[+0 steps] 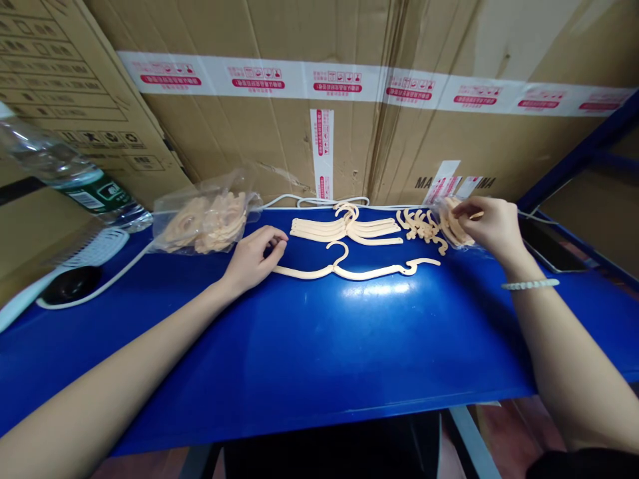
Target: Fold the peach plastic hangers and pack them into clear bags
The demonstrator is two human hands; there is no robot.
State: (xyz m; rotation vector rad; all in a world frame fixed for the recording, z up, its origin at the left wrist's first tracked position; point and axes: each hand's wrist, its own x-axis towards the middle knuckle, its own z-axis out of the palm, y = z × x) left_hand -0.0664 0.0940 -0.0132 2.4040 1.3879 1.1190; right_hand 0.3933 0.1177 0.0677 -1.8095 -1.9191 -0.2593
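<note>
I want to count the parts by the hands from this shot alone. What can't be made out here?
- Head view: the small pieces under the right hand sit in a clear bag; fingers and glare hide their number.
- The stack of hangers overlaps, so no count.
- The left hand covers the end of the single hanger.
- The bag of parts is blurred.
- The bottle is cut off by the left edge.

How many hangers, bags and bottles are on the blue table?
Single cream hanger: 1
Stack of hangers: 1 stack, number unclear
Clear bags of parts: 2
Water bottle: 1
Total: 5
</note>
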